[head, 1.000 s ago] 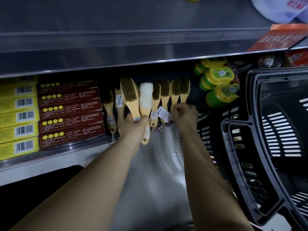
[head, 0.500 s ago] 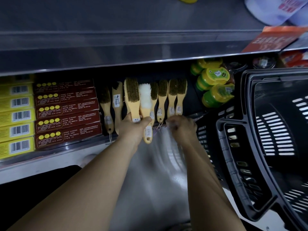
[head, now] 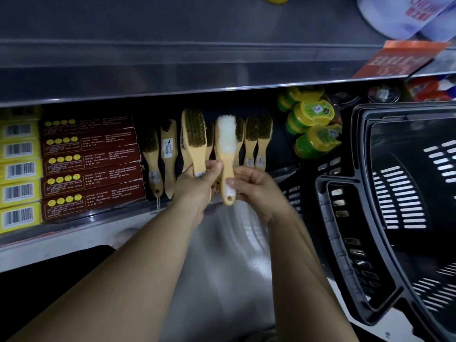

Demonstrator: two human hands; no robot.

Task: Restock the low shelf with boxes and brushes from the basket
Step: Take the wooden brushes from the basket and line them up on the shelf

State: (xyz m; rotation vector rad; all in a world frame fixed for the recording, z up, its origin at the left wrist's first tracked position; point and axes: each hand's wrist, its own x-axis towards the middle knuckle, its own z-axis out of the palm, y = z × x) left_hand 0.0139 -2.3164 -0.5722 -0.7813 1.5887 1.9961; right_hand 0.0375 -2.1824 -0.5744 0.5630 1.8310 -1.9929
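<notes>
My left hand (head: 197, 186) grips the wooden handle of a brown-bristled brush (head: 195, 137) and also steadies a white-bristled brush (head: 225, 144) beside it. My right hand (head: 256, 188) pinches the lower handle of that white brush with thumb and fingers. Both brushes stand upright in front of the low shelf (head: 103, 215). Behind them several wooden brushes (head: 256, 144) lean in a row on the shelf. Dark red boxes (head: 91, 164) and yellow boxes (head: 19, 169) are stacked at the left. The black basket (head: 370, 218) stands at the right, its visible inside bare.
Green and yellow jars (head: 313, 129) lie on the shelf right of the brushes. The upper shelf's metal lip (head: 172, 72) overhangs the opening. A red-orange packet (head: 399, 60) and a white pack (head: 404, 13) rest above. Grey floor (head: 222, 267) shows between my arms.
My right hand left the row of shelved brushes, moved left and down, and took hold of the white brush's handle. My left hand stayed in place with both brushes.
</notes>
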